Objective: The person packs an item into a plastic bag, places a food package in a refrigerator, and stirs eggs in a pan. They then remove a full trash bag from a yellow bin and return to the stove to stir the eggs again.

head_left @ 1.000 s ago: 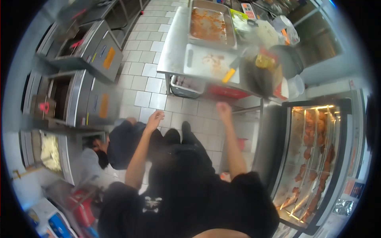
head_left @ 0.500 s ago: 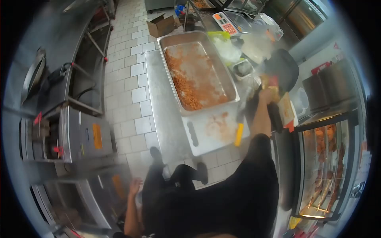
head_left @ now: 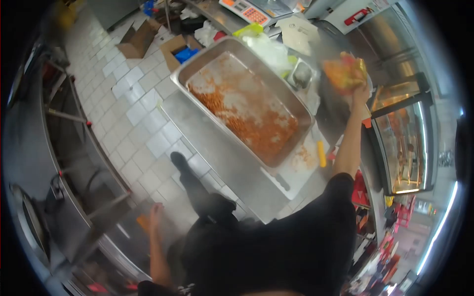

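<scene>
My right hand point(head_left: 360, 94) is closed around a yellow and red packet point(head_left: 345, 74), crinkled and blurred, held up beside the display cabinet. My left hand point(head_left: 156, 212) hangs low at my side with nothing in it, its fingers loosely apart though a little blurred. In front of me a deep steel pan point(head_left: 305, 118) contains reddish-brown crumbly food point(head_left: 237, 116), thickest along its near side. A white cutting board point(head_left: 294, 183) with orange stains lies partly under the pan. On its right part rests a knife with a yellow handle point(head_left: 322, 154).
A steel table point(head_left: 197, 126) bears the pan. Behind it stand a scale point(head_left: 246, 11), a plastic bag point(head_left: 269, 52) and a small metal container point(head_left: 302, 75). Cardboard boxes point(head_left: 138, 39) sit on the tiled floor. A glass food cabinet point(head_left: 407, 148) is at right, steel equipment point(head_left: 44, 163) at left.
My view has turned to the right. My right hand has lifted the packet and carried it away from the black pot-like thing. My left hand still hangs at my side.
</scene>
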Motion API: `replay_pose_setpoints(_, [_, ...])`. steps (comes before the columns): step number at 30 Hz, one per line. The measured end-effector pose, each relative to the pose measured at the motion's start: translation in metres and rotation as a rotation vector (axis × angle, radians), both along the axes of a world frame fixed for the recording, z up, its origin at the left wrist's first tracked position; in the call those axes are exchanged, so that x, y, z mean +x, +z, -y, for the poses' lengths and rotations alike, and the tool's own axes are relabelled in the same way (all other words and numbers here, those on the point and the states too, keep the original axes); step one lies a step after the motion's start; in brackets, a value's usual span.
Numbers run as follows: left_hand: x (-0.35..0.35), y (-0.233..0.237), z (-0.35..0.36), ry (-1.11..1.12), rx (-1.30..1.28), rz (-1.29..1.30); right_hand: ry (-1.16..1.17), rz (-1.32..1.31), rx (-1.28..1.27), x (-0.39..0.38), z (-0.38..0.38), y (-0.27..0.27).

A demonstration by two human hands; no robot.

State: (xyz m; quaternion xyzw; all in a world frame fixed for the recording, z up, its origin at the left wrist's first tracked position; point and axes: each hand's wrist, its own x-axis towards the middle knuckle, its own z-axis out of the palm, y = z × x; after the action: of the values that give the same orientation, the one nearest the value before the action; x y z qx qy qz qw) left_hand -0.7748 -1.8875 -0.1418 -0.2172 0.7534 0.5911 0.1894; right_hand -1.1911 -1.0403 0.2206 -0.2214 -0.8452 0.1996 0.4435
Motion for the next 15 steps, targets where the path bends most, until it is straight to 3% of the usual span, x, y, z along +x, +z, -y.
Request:
replay_pose_setpoints(5, [-0.163,0.064,0.077,0.076,-0.002,0.07,0.133,0.025,0.006,-0.025,0.124,0.095])
replay_pose_setpoints(7, [-0.23,0.102,0.094,0.124,0.015,0.039,0.358,-0.032,-0.106,-0.061,0.192,0.12])
replay_pose_setpoints(9, [-0.292,0.095,0.128,0.125,0.05,-0.063,0.52,-0.108,-0.487,-0.112,0.248,0.119])
replay_pose_setpoints(10, [-0.321,0.116,0.139,0.145,0.053,-0.116,0.649,-0.11,-0.6,-0.131,0.296,0.119])
replay_pose_setpoints(13, [-0.418,0.149,0.169,0.237,0.132,-0.235,0.512,0.06,-0.357,-0.192,0.458,0.114])
replay_pose_setpoints(15, [-0.48,0.165,0.198,0.289,0.167,-0.306,0.54,0.239,-0.325,-0.236,0.536,0.071])
